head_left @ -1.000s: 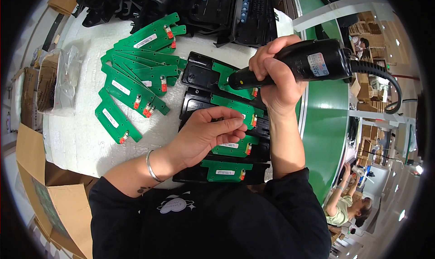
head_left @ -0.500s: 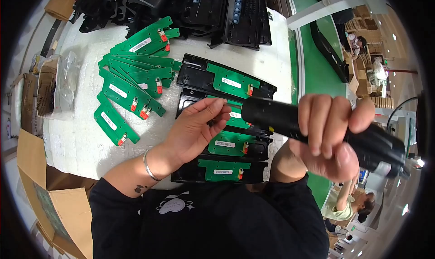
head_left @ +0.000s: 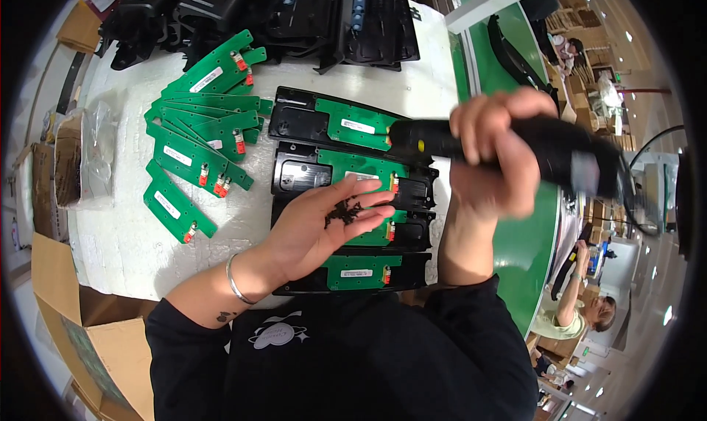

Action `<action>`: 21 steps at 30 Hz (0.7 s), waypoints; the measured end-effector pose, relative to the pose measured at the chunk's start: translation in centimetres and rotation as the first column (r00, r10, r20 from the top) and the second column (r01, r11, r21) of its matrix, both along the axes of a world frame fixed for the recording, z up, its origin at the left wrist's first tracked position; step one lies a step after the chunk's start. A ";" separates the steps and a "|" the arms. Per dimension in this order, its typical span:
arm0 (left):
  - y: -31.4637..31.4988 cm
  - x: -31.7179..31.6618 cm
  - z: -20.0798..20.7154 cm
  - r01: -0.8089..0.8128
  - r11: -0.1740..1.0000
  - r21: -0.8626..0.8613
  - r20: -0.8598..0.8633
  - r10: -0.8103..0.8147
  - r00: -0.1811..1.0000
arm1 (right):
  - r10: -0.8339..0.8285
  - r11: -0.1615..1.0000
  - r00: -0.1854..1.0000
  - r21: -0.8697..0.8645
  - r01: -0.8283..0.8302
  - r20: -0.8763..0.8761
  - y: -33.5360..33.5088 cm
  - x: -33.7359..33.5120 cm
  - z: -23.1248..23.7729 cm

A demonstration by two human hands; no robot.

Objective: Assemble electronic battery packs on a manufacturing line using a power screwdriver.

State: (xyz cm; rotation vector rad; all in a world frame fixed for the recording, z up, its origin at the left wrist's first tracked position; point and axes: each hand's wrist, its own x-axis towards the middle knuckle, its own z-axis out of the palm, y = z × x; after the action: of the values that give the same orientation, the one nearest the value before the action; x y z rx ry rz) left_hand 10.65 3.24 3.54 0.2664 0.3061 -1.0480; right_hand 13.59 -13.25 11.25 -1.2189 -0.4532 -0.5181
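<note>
My left hand [head_left: 298, 229] is turned palm up with its fingers stretched out. A small heap of black screws [head_left: 343, 212] lies in its palm. My right hand [head_left: 495, 152] is wrapped round a black electric screwdriver [head_left: 423, 138], blurred by motion, with its front end pointing left. That end is over the right part of the farthest black plastic panel [head_left: 298, 123], which carries a green circuit board [head_left: 359, 123]; the tip is hard to make out. Several such panels with boards lie in a column, and my left hand covers part of the middle ones.
Left of the panels, several loose green circuit boards [head_left: 177, 156] are fanned out on the white foam-covered table [head_left: 118, 237]. Black plastic housings [head_left: 309, 23] are piled at the back. Cardboard boxes [head_left: 110, 355] stand at the left. On the right runs a green surface [head_left: 515, 266]; a person [head_left: 578, 314] is beyond it.
My left hand has gone from pinching near the screwdriver's tip to lying flat, showing the screws. The screwdriver has moved up and away, toward the farthest panel.
</note>
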 end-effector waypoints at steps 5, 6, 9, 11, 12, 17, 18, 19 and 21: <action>0.0 -0.2 -1.5 0.045 0.996 0.082 0.244 -0.064 0.968 | -0.272 0.962 0.949 -0.026 0.271 -0.160 -3.1 3.2 -1.7; -0.1 -0.2 -1.6 0.057 0.995 0.083 0.292 -0.079 0.953 | -0.276 0.961 0.948 -0.027 0.275 -0.159 -3.4 3.4 -1.9; -0.1 -0.3 -1.7 0.029 0.993 0.114 0.300 -0.062 0.952 | -0.285 0.958 0.941 -0.035 0.283 -0.182 -3.7 3.3 -2.3; 0.1 -0.1 -2.0 0.040 0.993 0.112 0.325 -0.074 0.943 | -0.236 0.971 0.955 -0.007 0.239 -0.181 -3.5 2.7 -2.0; 0.2 -0.1 -2.2 0.051 0.993 0.108 0.352 -0.086 0.932 | -0.187 0.981 0.966 0.020 0.194 -0.176 -3.4 2.3 -1.9; 0.1 0.0 -1.3 -0.004 0.977 0.212 0.314 -0.064 0.947 | -0.134 0.990 0.968 0.016 0.141 -0.214 -2.9 1.6 -2.4; 0.1 0.0 -1.2 -0.009 0.972 0.234 0.285 -0.060 0.957 | -0.134 0.990 0.967 0.017 0.141 -0.215 -2.9 1.6 -2.7; 0.1 0.0 -1.2 -0.008 0.972 0.234 0.285 -0.061 0.957 | -0.153 0.988 0.962 -0.012 0.155 -0.224 -3.0 1.6 -3.0; 0.2 0.0 -1.2 -0.009 0.976 0.220 0.295 -0.058 0.954 | -0.184 0.983 0.957 -0.053 0.177 -0.224 -3.2 1.6 -3.1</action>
State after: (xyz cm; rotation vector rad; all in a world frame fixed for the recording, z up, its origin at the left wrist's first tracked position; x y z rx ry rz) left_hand 10.62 3.42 2.35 0.6235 0.1424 -0.9821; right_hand 15.23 -16.42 8.14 -1.3409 -0.1559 -0.5200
